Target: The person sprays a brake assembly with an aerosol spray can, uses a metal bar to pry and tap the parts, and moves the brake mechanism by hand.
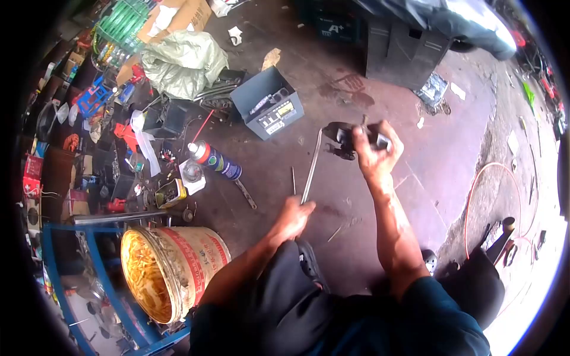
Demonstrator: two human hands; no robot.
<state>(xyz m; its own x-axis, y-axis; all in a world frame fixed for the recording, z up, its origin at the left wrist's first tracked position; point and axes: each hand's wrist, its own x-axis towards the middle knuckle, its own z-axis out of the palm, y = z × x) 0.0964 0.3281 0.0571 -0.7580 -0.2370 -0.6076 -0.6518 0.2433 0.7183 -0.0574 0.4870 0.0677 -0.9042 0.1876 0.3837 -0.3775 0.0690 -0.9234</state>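
The right hand [376, 155] is covering much of the dark metal part [344, 137], whose outline is blurring. The left hand [291, 218] is hiding the lower end of the metal rod [313, 167]. Lettering on the spray can [219, 162] is appearing too small to read. The grey box [279, 121]'s near wall is concealing the lower portion of its contents [271, 102]. A trouser leg [284, 291] is covering part of the left shoe [308, 262]. The upper picture edge is cutting off the black sheet [445, 13].

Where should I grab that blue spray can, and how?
Probably best around the middle of the spray can, coming from the open floor on its right: it's a long, round tube, the thin red straw sticks out at the far end, and a clear round thing sits at its left.
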